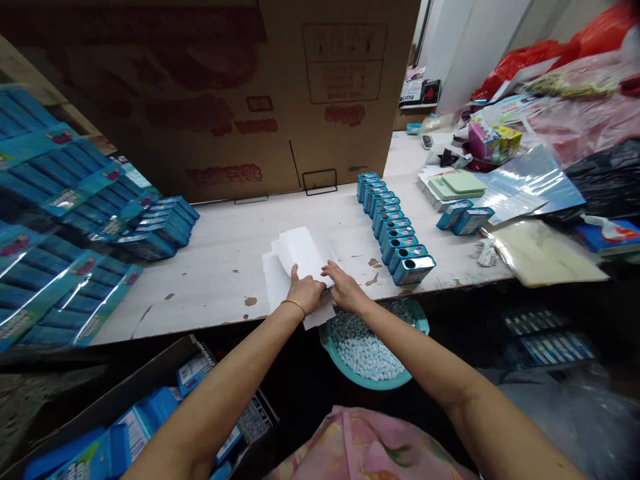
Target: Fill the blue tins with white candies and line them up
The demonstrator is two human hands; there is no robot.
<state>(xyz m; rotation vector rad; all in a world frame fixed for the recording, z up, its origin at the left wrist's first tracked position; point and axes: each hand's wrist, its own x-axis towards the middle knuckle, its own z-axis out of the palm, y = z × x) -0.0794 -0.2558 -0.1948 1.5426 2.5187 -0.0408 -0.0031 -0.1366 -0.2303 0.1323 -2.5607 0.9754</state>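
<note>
Our left hand [306,295] and right hand [347,289] touching white sheets [301,251] on the surface [215,267], grasping or released we cannot tell, row of blue containers [395,225] at right

White table [220,250], surface chipped; bears white sheets [300,248], row of blue tins [393,225], cardboard carton [200,107], blue packs [167,225].

Centre, I see white paper [303,250]; right of centre, blue tins [393,225]; lower centre, teal basin [373,383], pale blue-white pellets [367,353]; bottom, pink floral clothing [357,443].
</note>
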